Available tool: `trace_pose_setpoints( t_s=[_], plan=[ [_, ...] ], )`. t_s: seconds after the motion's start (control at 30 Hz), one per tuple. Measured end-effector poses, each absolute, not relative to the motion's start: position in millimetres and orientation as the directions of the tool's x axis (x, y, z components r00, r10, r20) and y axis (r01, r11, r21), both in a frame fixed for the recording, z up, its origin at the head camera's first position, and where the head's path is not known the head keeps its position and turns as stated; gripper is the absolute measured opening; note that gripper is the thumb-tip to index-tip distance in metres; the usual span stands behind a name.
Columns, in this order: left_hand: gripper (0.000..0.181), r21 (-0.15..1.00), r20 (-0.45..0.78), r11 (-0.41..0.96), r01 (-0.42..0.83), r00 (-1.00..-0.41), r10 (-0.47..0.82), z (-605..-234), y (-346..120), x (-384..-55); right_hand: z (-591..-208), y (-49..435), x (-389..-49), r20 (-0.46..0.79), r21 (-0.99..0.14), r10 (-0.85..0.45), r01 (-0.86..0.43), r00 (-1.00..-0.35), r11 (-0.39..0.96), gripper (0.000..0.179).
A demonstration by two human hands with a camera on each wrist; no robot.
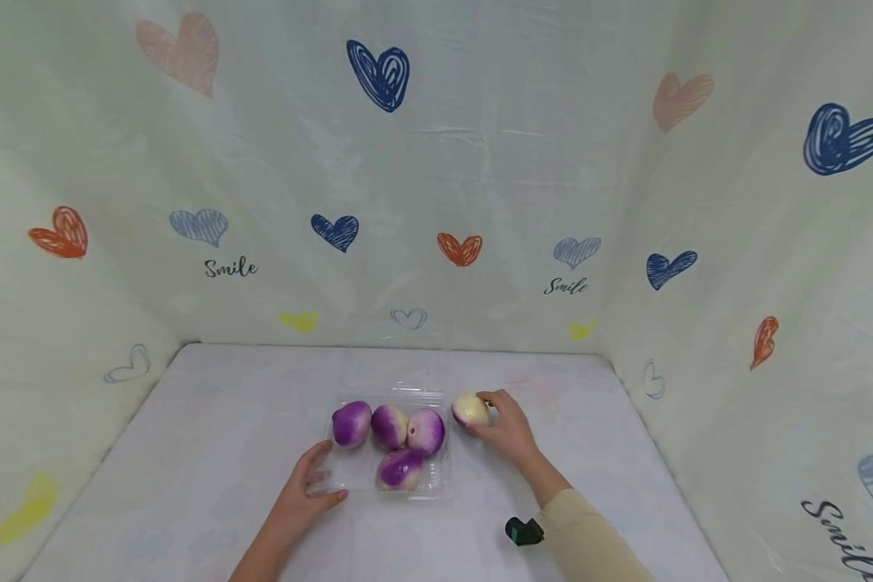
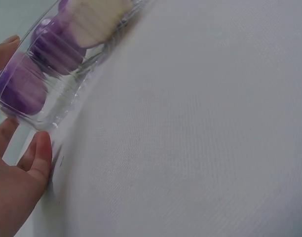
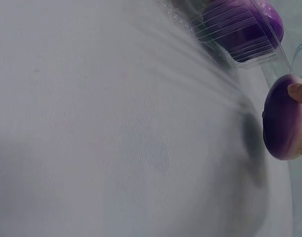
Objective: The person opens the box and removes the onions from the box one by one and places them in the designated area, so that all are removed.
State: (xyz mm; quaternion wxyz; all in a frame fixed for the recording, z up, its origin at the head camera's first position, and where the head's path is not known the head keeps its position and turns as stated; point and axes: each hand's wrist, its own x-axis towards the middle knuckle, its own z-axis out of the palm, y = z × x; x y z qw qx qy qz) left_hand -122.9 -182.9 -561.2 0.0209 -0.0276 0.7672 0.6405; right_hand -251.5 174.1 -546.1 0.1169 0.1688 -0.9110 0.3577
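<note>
A clear plastic container (image 1: 349,470) sits on the white table, with several purple-and-white turnips (image 1: 400,470) inside it. My left hand (image 1: 301,493) grips the container's near left corner, thumb at the front edge and fingers along the left side. In the left wrist view, fingertips (image 2: 41,148) show close against the clear wall. Just right of the container, my right hand (image 1: 508,428) pinches another turnip (image 1: 469,410) between thumb and fingers. The right wrist view shows this turnip (image 3: 282,118) raised over the table, its purple side toward the camera, beside the container's ribbed wall (image 3: 235,29).
The container's clear lid (image 1: 393,368) extends behind it on the table. A small black device (image 1: 524,531) is beside the right sleeve (image 1: 589,537). A pale curtain (image 1: 480,178) printed with hearts and "Smile" encloses the table (image 1: 211,453) at the back and sides.
</note>
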Motion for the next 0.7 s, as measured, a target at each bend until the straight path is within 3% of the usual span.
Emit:
trace_pose_setpoints(
  t_s=[0.7],
  plan=[
    [0.083,0.993,-0.023,0.114,-0.028,-0.999,-0.045,-567,-198,-114,-553,138,-255,0.335,-0.615,-0.214,-0.385,-0.918,0.688,0.056]
  ],
)
